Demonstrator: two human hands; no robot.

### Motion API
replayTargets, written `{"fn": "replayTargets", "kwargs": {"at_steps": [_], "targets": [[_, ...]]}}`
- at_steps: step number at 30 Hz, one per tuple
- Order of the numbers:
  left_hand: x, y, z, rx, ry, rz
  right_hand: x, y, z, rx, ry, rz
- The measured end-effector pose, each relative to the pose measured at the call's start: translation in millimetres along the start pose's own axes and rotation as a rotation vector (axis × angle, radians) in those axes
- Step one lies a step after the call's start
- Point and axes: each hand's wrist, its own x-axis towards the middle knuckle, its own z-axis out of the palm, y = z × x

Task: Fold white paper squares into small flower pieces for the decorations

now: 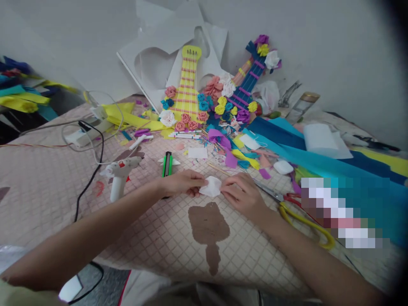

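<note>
Hands [210, 189] pinch a white foam piece [211, 186]. Desk [47, 187] cover: pale pink w/ white lattice grid, plus a brown patch [208, 227] at 6 o'clock. Glue gun [119, 174] at 9: white, red marks. Cutter [167, 163] at 11: green & black. Scissors [306, 219] at 3: yellow handles. Yellow guitar [188, 85] at 12, pink stripes, pink/teal/white flowers. Blue guitar [247, 87] at 1, purple stripes, yellow/purple/white flowers. Teal sheets [318, 163] at 2–3.
</note>
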Motion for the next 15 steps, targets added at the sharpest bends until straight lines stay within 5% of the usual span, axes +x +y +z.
{"fn": "replayTargets", "kwargs": {"at_steps": [5,9,15], "targets": [[-8.5,4.8,-1.8,0.313,0.109,0.020,-1.4,0.9,2.2,-0.003,-0.067,0.031],[-30.2,0.7,5.3,0.774,0.490,0.283,-1.1,-2.6,1.0,-0.017,-0.168,0.074],[-43.6,-20.5,25.3,1.065,0.368,0.574,-1.6,-5.3,-0.8,0.031,-0.287,0.121]]}}
